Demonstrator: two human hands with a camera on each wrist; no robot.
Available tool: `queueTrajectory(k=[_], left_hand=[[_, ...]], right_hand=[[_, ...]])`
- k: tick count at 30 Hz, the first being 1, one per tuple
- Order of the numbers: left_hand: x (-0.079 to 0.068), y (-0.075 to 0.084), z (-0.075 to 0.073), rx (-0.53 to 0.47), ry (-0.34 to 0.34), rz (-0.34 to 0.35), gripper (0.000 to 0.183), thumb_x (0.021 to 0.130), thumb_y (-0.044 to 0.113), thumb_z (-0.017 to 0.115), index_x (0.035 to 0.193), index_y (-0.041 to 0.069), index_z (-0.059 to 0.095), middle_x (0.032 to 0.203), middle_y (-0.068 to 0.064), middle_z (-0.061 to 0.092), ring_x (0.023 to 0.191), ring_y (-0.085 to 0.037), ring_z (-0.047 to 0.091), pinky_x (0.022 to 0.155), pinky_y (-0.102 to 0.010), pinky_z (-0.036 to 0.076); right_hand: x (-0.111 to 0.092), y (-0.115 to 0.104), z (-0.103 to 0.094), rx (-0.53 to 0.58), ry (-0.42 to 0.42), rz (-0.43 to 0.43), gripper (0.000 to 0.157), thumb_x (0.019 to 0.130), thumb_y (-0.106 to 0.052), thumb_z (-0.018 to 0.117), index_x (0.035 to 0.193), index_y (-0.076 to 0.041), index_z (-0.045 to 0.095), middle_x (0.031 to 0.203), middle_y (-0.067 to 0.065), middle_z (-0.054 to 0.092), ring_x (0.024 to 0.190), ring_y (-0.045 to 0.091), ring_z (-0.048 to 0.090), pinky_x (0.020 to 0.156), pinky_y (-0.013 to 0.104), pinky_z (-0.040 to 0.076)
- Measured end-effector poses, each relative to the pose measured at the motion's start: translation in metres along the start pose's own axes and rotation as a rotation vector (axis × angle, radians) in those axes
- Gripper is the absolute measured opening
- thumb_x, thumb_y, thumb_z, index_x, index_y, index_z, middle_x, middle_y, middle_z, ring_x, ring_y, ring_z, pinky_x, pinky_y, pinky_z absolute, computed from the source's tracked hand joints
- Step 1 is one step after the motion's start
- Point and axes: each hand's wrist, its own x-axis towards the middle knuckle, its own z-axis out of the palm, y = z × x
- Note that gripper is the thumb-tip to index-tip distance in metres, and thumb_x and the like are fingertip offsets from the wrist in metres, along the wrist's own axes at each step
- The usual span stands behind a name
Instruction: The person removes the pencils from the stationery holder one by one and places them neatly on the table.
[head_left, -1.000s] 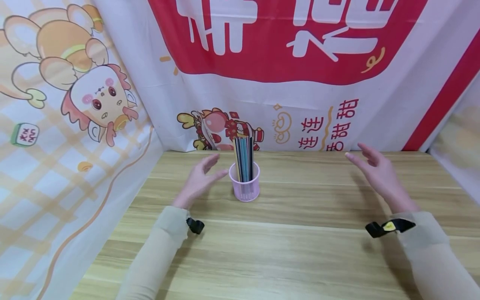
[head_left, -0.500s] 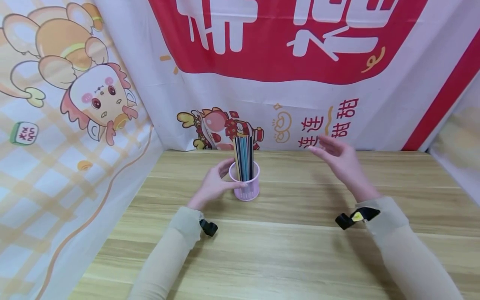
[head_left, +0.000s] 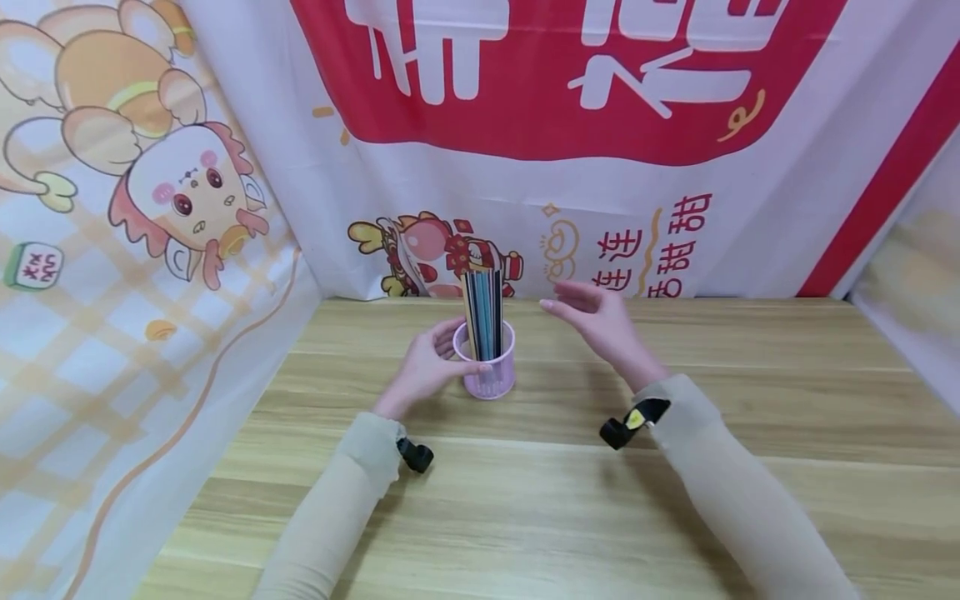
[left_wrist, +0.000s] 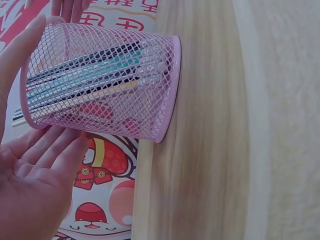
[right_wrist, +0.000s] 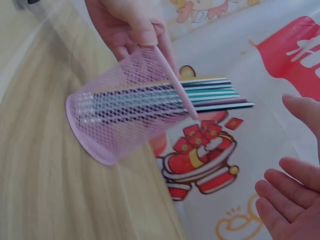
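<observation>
A pink mesh pen holder (head_left: 491, 382) stands upright on the wooden table, holding a bundle of thin pencil-like sticks (head_left: 484, 315) in teal, black and pale yellow. My left hand (head_left: 422, 372) grips the holder from the left near its rim, thumb in front and fingers behind. In the left wrist view the thumb lies by the rim of the pen holder (left_wrist: 167, 100), and the sticks show through the mesh. My right hand (head_left: 609, 332) hovers to the right of the holder, fingers relaxed and apart, touching nothing; in the right wrist view its palm and fingers (right_wrist: 285, 200) are bare.
The wooden table (head_left: 525, 500) runs back to a white and red printed cloth (head_left: 570, 150) hanging behind it. Another printed cloth (head_left: 187, 333) with cartoon figures borders the left side. Black straps with small devices (head_left: 633, 423) sit at both wrists.
My left hand has moved right and taken hold of the pen holder. My right hand has travelled a long way left toward it. The holder has stayed in place on the table.
</observation>
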Motion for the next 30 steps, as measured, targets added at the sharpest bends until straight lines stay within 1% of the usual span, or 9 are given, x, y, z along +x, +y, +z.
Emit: queueTrajectory(k=[3,6,8,14,17,21,25,30], left_hand=[[0.000,0.000,-0.001,0.007,0.000,-0.009,0.103,0.068,0.030,0.096,0.153,0.008,0.042,0.150,-0.011,0.051,0.133,-0.023,0.052,0.112,-0.035,0.042],[0.001,-0.001,-0.003,0.009,0.006,-0.010,0.102,0.068,0.031,0.097,0.152,0.008,0.044,0.149,-0.011,0.052,0.132,-0.023,0.053,0.111,-0.035,0.043],[0.001,-0.002,-0.003,0.004,0.006,-0.008,0.101,0.068,0.031,0.097,0.152,0.008,0.044,0.148,-0.011,0.052,0.131,-0.024,0.053,0.111,-0.036,0.044],[0.000,-0.003,-0.004,-0.002,0.010,-0.016,0.101,0.067,0.033,0.097,0.151,0.008,0.046,0.146,-0.011,0.054,0.130,-0.023,0.055,0.110,-0.035,0.045],[0.000,-0.003,-0.003,0.000,0.018,-0.018,0.101,0.067,0.033,0.097,0.151,0.008,0.046,0.145,-0.012,0.055,0.129,-0.023,0.056,0.109,-0.035,0.045],[0.001,-0.002,-0.002,-0.017,0.017,-0.014,0.099,0.068,0.027,0.097,0.150,0.006,0.046,0.144,-0.012,0.056,0.128,-0.023,0.056,0.109,-0.034,0.046],[0.002,-0.002,-0.001,-0.021,0.008,-0.011,0.095,0.069,0.023,0.096,0.149,0.007,0.047,0.144,-0.012,0.056,0.127,-0.023,0.057,0.108,-0.033,0.046],[0.003,-0.002,0.000,-0.018,0.004,-0.013,0.095,0.069,0.024,0.096,0.149,0.008,0.047,0.143,-0.011,0.057,0.127,-0.022,0.057,0.108,-0.032,0.046]], right_hand=[[0.005,-0.001,0.017,-0.006,-0.027,-0.005,0.064,0.087,-0.044,0.080,0.139,-0.011,0.061,0.135,0.007,0.064,0.120,0.022,0.061,0.105,0.039,0.049],[0.010,-0.001,0.032,-0.023,-0.053,-0.024,0.051,0.090,-0.033,0.080,0.133,-0.009,0.065,0.130,0.008,0.067,0.115,0.022,0.064,0.102,0.038,0.052],[0.013,0.000,0.041,-0.037,-0.064,-0.036,0.046,0.091,-0.029,0.079,0.131,-0.007,0.067,0.127,0.009,0.069,0.113,0.022,0.066,0.100,0.037,0.053],[0.021,0.004,0.060,-0.058,-0.052,-0.039,0.047,0.090,-0.028,0.080,0.129,-0.004,0.068,0.118,0.008,0.072,0.106,0.023,0.068,0.096,0.037,0.055],[0.024,0.005,0.067,-0.046,-0.030,-0.045,0.043,0.090,-0.027,0.081,0.125,-0.005,0.070,0.115,0.008,0.073,0.104,0.022,0.068,0.095,0.036,0.055],[0.025,0.008,0.072,-0.012,-0.002,-0.039,0.036,0.091,-0.025,0.080,0.121,-0.007,0.073,0.111,0.007,0.074,0.102,0.021,0.068,0.093,0.035,0.056],[0.024,0.011,0.074,0.018,0.019,-0.035,0.032,0.091,-0.025,0.080,0.118,-0.009,0.074,0.108,0.005,0.073,0.099,0.020,0.067,0.090,0.035,0.057],[0.023,0.013,0.074,0.030,0.036,-0.040,0.029,0.091,-0.023,0.080,0.116,-0.010,0.075,0.108,0.003,0.073,0.099,0.020,0.066,0.089,0.035,0.057]])
